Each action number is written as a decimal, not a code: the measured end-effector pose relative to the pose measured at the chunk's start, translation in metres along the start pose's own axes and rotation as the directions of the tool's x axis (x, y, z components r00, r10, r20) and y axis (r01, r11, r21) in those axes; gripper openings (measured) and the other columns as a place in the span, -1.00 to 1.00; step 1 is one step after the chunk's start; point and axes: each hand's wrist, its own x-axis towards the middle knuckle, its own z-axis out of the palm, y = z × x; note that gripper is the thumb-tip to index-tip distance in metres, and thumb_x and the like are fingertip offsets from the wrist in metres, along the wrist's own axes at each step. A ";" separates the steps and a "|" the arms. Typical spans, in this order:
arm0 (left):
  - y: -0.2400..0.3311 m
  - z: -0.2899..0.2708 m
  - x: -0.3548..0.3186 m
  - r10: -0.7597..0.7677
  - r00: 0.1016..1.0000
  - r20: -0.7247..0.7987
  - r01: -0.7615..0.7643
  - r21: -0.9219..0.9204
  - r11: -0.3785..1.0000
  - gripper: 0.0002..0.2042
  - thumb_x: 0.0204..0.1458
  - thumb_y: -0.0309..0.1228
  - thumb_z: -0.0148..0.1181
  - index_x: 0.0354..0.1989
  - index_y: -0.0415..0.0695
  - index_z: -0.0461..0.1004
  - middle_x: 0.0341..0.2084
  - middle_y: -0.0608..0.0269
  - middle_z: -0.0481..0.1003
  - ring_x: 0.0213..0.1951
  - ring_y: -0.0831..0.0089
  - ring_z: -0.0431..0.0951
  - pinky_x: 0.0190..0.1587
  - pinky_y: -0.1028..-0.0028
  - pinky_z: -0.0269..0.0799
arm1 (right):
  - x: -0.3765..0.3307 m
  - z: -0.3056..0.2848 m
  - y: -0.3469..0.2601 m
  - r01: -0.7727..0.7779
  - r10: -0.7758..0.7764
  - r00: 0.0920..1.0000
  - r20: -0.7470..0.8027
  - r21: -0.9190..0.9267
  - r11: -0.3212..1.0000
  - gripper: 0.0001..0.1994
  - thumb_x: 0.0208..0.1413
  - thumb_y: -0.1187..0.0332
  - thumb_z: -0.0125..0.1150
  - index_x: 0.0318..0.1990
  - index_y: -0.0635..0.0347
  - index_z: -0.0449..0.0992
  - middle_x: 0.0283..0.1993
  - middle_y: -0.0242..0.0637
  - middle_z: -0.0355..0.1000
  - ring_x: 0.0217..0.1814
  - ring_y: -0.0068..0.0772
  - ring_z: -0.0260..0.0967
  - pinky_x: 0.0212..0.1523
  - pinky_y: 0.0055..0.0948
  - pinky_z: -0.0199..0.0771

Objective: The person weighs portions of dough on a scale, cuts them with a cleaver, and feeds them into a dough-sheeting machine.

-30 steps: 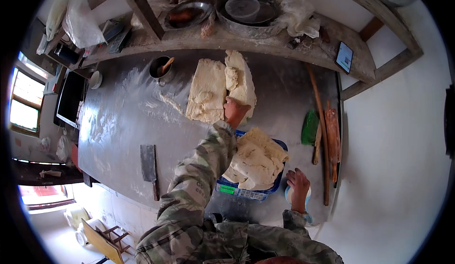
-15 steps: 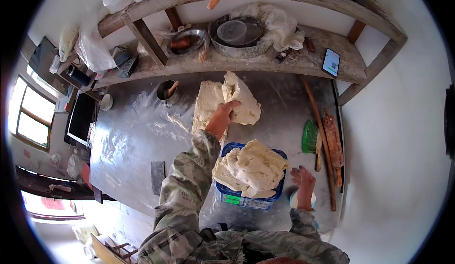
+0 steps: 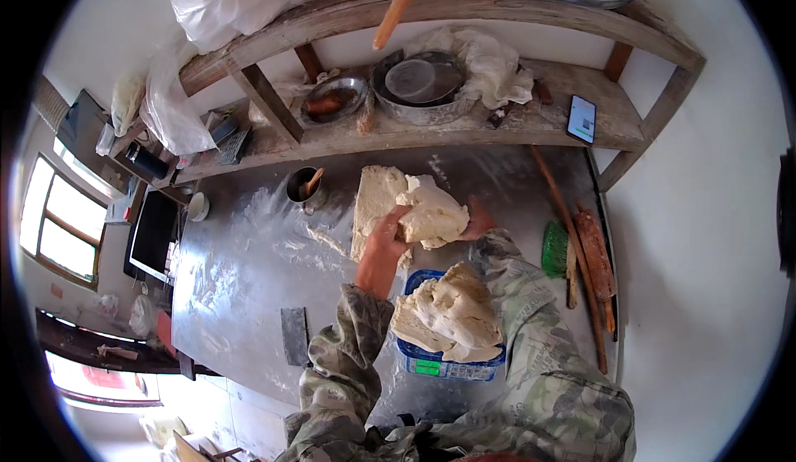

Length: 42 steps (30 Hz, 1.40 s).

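A thick lump of pale dough (image 3: pixel 434 211) lies between my two hands at the middle of the steel table (image 3: pixel 240 296). My left hand (image 3: pixel 384 242) has its fingers bent over the lump's left edge. On the opposite side, my right hand (image 3: pixel 478 219) presses against the lump, its fingertips partly hidden by the dough. A flatter dough slab (image 3: pixel 377 192) sits just left of the lump and touches it. Nearer to me, another big dough mass (image 3: pixel 454 308) is heaped over a blue plastic tub (image 3: pixel 439 369), between my forearms.
A metal mug (image 3: pixel 305 190) with a wooden handle in it stands at the back left. A dough strip (image 3: pixel 327 240) and a dark flat scraper (image 3: pixel 294 336) lie left. Right: green brush (image 3: pixel 555 249), long stick (image 3: pixel 572 242), rolling pin (image 3: pixel 594 255). A wooden shelf (image 3: pixel 332 143) spans the back.
My right hand has moved from beside the tub up to the right side of the dough lump. The lump's raised upper part has come down. The whole view has shifted slightly.
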 end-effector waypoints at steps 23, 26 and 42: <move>0.027 0.064 -0.186 -0.089 0.932 0.352 -0.003 0.253 0.967 -0.44 -0.06 -0.49 0.25 0.16 -0.46 0.34 -0.04 0.00 0.54 -0.06 0.30 0.60 0.02 0.39 0.52 | -0.267 -0.030 -0.031 0.422 -0.319 0.906 -0.277 0.554 0.718 -0.75 0.17 0.26 0.22 -0.11 0.23 0.53 -0.23 -0.41 0.51 -0.27 -0.59 0.47 -0.25 -0.51 0.43; 0.030 0.054 -0.189 -0.162 0.889 0.429 0.017 0.322 0.947 -0.43 -0.08 -0.46 0.28 0.16 -0.46 0.35 -0.02 0.00 0.54 -0.04 0.30 0.59 0.03 0.38 0.51 | -0.343 -0.023 -0.028 0.497 -0.283 0.856 -0.433 0.537 0.682 -0.71 0.15 0.31 0.24 -0.03 0.27 0.49 -0.13 -0.37 0.49 -0.18 -0.56 0.46 -0.23 -0.54 0.43; -0.004 -0.065 -0.112 -0.214 0.891 0.400 -0.271 0.848 0.456 -0.53 -0.08 -0.45 0.18 0.10 -0.21 0.51 -0.15 0.27 0.57 -0.08 0.50 0.50 0.05 0.47 0.38 | -0.442 0.016 0.085 0.417 -0.204 0.873 -0.443 0.464 0.782 -0.58 0.23 0.27 0.21 0.16 0.29 0.41 0.00 -0.27 0.50 0.01 -0.44 0.51 -0.10 -0.45 0.49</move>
